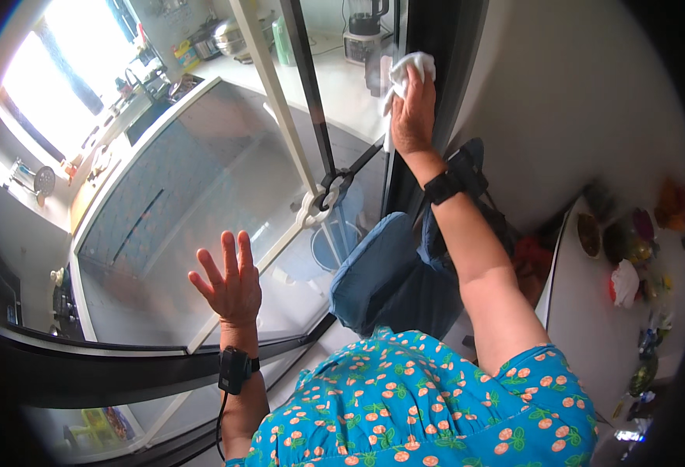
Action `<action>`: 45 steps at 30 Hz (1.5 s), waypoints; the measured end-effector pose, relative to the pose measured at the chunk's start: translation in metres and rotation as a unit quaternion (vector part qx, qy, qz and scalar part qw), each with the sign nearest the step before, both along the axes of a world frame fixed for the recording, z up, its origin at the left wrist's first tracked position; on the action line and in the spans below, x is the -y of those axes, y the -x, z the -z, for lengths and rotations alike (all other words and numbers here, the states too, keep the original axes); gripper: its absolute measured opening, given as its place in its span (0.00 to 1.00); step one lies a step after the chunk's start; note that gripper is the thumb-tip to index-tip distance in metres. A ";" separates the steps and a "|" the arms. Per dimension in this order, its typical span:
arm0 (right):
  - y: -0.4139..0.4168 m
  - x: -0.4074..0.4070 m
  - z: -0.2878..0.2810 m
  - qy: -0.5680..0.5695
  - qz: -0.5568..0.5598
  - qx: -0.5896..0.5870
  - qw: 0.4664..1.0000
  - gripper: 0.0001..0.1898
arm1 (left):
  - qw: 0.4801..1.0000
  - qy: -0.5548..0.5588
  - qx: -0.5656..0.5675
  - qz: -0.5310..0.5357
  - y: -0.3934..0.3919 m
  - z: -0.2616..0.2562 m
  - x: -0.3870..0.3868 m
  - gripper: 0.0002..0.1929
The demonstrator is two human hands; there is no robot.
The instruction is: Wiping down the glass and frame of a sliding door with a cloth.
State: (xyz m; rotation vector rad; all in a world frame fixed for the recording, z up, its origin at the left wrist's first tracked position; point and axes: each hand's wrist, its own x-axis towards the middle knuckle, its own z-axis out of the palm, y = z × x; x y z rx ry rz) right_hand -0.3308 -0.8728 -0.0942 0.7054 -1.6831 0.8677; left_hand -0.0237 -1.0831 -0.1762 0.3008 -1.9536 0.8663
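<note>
My right hand (415,114) presses a white cloth (413,67) against a glass pane of a door, close beside its dark frame (447,58). The cloth is bunched under my fingers, and a faint reflection of it shows in the glass. My left hand (231,286) is raised with its fingers spread, in front of the glass panel (202,233); it holds nothing. Whether its fingertips touch the pane, I cannot tell. Pale and dark bars cross the panel and meet at an interlocking ring ornament (322,201).
Blue padded chairs (371,271) stand close in front of me. At the right is a white table (587,327) with various items. Through the glass show a blender (365,35) on a counter, a green bottle (284,41) and a bright window (73,52).
</note>
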 end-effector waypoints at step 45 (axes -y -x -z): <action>-0.269 0.123 0.265 0.036 -0.168 0.708 0.685 0.33 | 0.982 -0.121 0.140 0.038 -0.018 0.015 -0.015 0.31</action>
